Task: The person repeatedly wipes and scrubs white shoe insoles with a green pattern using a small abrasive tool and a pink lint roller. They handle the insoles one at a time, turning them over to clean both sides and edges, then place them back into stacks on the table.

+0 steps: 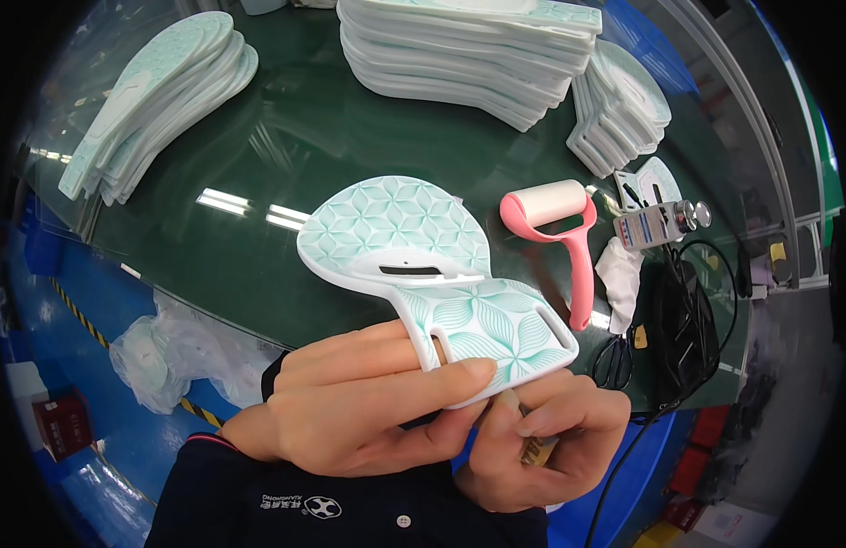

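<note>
My left hand [377, 393] is closed on a white moulded plastic panel [396, 224], with its thumb on the face and its fingers behind. The panel has a teal petal pattern, a rounded upper part, a bend across the middle and several slots. At the panel's lower edge is my right hand [560, 438]. Its fingers are pinched round a small flat brownish-metallic piece [538, 450], mostly hidden by the fingers; its kind cannot be made out. The right thumb tip meets the panel's lower rim.
Stacked matching panels stand at the back left [167, 100], back middle [460, 68] and back right [619, 110] of the green table [231, 265]. To the right lie a pink-handled roller [578, 265], bottle [656, 226], white cloth [619, 279], black-handled scissors [613, 361] and black pouch [683, 333].
</note>
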A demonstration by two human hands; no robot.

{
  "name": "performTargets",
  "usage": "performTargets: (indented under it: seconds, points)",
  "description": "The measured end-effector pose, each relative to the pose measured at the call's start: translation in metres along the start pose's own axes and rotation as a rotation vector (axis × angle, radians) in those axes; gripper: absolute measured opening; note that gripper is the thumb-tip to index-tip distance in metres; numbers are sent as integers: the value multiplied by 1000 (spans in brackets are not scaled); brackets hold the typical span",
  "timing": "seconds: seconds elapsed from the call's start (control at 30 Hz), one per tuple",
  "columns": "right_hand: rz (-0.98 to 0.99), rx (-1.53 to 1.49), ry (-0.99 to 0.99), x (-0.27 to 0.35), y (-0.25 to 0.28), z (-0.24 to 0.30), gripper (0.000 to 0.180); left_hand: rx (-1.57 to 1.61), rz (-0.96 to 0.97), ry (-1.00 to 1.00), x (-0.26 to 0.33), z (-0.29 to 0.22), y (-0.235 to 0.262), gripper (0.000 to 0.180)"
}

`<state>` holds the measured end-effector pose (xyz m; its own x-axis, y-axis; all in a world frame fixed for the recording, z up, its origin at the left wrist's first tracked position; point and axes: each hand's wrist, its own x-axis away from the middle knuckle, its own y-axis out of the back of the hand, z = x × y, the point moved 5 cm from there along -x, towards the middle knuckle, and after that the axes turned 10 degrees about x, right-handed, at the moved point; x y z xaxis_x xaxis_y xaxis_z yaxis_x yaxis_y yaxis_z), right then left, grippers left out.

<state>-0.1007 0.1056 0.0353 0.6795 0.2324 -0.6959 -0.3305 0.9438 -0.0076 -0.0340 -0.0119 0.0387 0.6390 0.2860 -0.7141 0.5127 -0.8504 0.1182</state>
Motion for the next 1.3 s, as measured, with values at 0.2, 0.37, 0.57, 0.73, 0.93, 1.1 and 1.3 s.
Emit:
performTargets:
  seconds: [0.2, 0.37, 0.57, 0.73, 0.93, 1.1, 1.3]
  points:
    - [67, -21, -168, -5, 0, -1, 28, 18, 9, 19, 1, 1, 0, 36]
    - [57, 15, -187, -2, 3, 0, 29, 60, 39, 27, -1, 3, -1, 37]
    - [28, 14, -166, -1, 2, -2, 31, 45, -4, 15, 2, 3, -2, 38]
    - [54, 14, -16, 3, 1, -2, 32, 39, -13, 33, 4, 3, -2, 39]
    - [164, 22, -156, -4, 0, 0, 32, 42, 6, 97, 5, 3, -3, 39]
    - [-26, 30, -160, -2, 1, -4, 29, 68, 0, 90, 4, 4, -3, 38]
    - [29, 33, -139, -4, -1, -2, 30, 75, 9, 89, 5, 5, -2, 39]
